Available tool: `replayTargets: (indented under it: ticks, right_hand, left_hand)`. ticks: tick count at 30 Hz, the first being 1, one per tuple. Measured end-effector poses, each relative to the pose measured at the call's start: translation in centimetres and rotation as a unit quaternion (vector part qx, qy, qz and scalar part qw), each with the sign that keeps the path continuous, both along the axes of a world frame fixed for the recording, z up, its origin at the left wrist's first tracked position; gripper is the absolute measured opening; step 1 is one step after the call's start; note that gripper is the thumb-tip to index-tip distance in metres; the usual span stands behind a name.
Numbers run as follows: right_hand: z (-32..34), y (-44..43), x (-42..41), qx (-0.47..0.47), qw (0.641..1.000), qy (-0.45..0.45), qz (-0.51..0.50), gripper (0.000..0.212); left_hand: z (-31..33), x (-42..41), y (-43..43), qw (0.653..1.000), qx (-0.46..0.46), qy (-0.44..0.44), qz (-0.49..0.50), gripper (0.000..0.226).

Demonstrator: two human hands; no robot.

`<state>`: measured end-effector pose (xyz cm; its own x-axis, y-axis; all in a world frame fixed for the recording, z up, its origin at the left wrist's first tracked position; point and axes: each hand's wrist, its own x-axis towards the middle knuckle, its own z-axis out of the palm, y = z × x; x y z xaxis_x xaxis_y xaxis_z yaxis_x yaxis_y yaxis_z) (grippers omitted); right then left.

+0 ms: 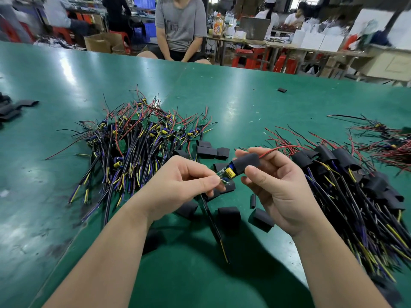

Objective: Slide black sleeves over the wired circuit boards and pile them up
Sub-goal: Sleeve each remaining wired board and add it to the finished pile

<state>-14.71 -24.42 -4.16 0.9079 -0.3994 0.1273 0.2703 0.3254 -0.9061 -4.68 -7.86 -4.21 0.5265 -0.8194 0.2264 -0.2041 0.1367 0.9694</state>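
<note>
Now the left hand (178,181) pinches the bare end of one wired circuit board (227,173) between thumb and fingertips. The right hand (278,192) is curled round one black sleeve (248,162) that covers the board's other half. Both are held in the air above the middle of the desk (255,101). Gripping opposite ends probably lets the sleeve be drawn along the board against a steady pull. The red leads (280,148) poke out of the sleeve's far mouth, and the black cable (213,223) hangs toward the near edge, out of the way.

One heap of bare boards (142,138) lies on the left-edge side of the hands, and one heap of sleeved boards (355,185) lies toward the right edge, so supply and output likely sit apart. A third tangle (389,138) touches the right edge. Roughly ten loose sleeves (229,215) lie scattered under the hands. Some overlap, so I cannot count them exactly. A few more sleeves (13,107) rest at the left edge, and a single stray sleeve (282,90) lies toward the far edge.
</note>
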Motion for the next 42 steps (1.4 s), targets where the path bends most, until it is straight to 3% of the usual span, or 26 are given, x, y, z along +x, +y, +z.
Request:
replayTargets:
  ticks: [3, 7, 11, 21, 26, 31, 42]
  right_hand:
    - [0.0, -0.3, -0.1, 0.045, 0.999, 0.010, 0.023, 0.043]
    - [0.2, -0.5, -0.2, 0.073, 0.996, 0.002, 0.051, 0.030]
    - [0.2, -0.6, -0.3, 0.065, 0.996, 0.006, 0.060, 0.028]
    - [0.5, -0.4, -0.5, 0.050, 0.993, -0.043, 0.095, 0.033]
    - [0.4, -0.3, -0.4, 0.005, 0.999, -0.011, 0.036, 0.027]
    - [-0.1, -0.2, -0.2, -0.056, 0.997, 0.001, -0.057, 0.040]
    - [-0.1, 0.1, -0.1, -0.075, 0.994, -0.012, -0.076, 0.032]
  left_hand:
    - [0.0, 0.1, 0.1, 1.000, 0.003, 0.000, -0.011, 0.016]
    - [-0.1, 0.4, 0.3, 1.000, 0.023, 0.000, -0.016, 0.015]
    - [-0.2, 0.6, 0.4, 0.999, 0.020, 0.029, -0.033, 0.024]
    - [-0.2, 0.5, 0.3, 0.998, 0.010, 0.029, -0.045, 0.022]
    - [-0.4, 0.5, 0.0, 0.999, -0.013, 0.053, 0.001, 0.021]
    - [-0.4, 0.4, -0.3, 0.998, -0.018, 0.014, 0.054, 0.027]
    - [-1.3, 0.2, -1.4, 0.984, -0.044, -0.034, 0.170, 0.021]
